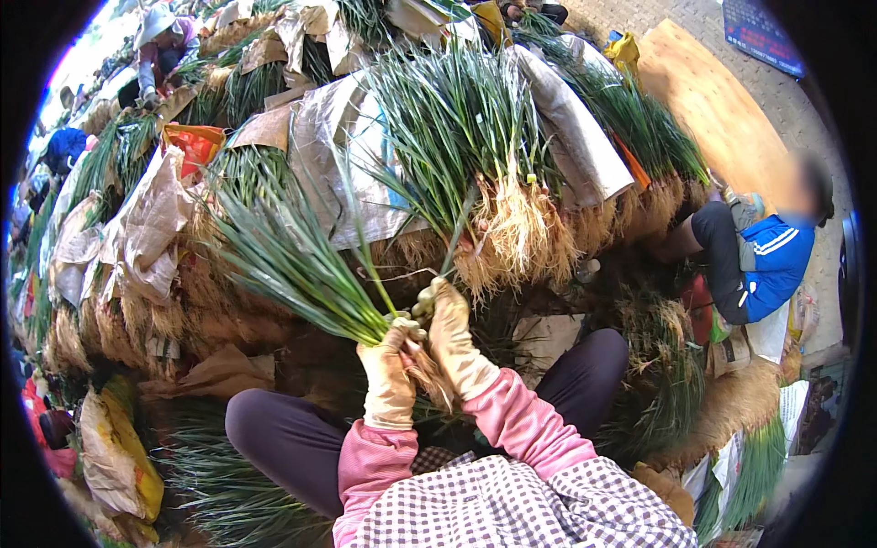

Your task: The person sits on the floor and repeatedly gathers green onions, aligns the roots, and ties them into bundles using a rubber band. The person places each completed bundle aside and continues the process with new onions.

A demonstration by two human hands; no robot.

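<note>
My left hand (389, 373), in a soiled pale glove, is closed around the lower stems of a bunch of long green allium plants (301, 267). Their leaves fan out to the upper left, and their reddish bulbs and pale roots (428, 373) hang toward my lap. Close beside it is my right hand (449, 329), gloved too, with its fingers pinched on a thin green leaf or stalk (452, 250) that points up. Beyond my hands, a large heap of the same plants (473, 130) lies with its roots (524, 226) facing me, on woven sacking (342, 157).
Bundled plants with matted roots (219, 315) run along the left under sacks (147, 226). Loose plants (233, 472) lie by my left knee, others (658, 370) to the right. A person in a blue jacket (781, 260) sits at the right; another in a hat (164, 51) bends at the upper left.
</note>
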